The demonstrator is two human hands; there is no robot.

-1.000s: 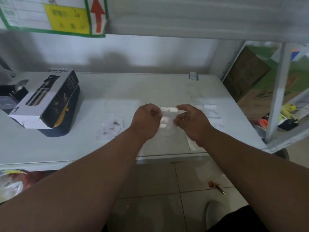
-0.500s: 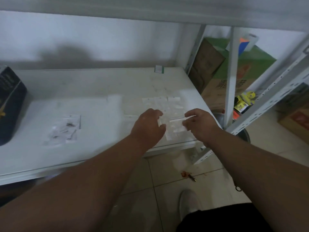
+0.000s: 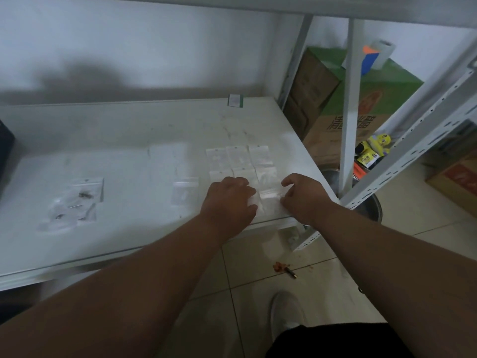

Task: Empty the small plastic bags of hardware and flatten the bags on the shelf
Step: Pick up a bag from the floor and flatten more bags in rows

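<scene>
A small clear plastic bag [image 3: 269, 201] lies at the front right corner of the white shelf [image 3: 129, 140]. My left hand [image 3: 229, 200] grips its left side with curled fingers. My right hand [image 3: 302, 196] pinches its right edge. Just behind it, several empty bags [image 3: 240, 158] lie flat in rows. One more clear bag [image 3: 184, 192] rests left of my hands. At the shelf's left, bags with dark hardware [image 3: 77, 200] lie in a loose pile.
A small green-edged tag [image 3: 235, 100] stands at the shelf's back. White shelf posts [image 3: 351, 99] rise on the right, with cardboard boxes [image 3: 343, 125] and a metal pot [image 3: 366, 208] on the floor beyond. A dark box edge [image 3: 5, 146] shows far left.
My hands have carried the bag down and forward from mid-air onto the shelf's front right corner. The view has swung right, so the spray bottle box has nearly left the frame.
</scene>
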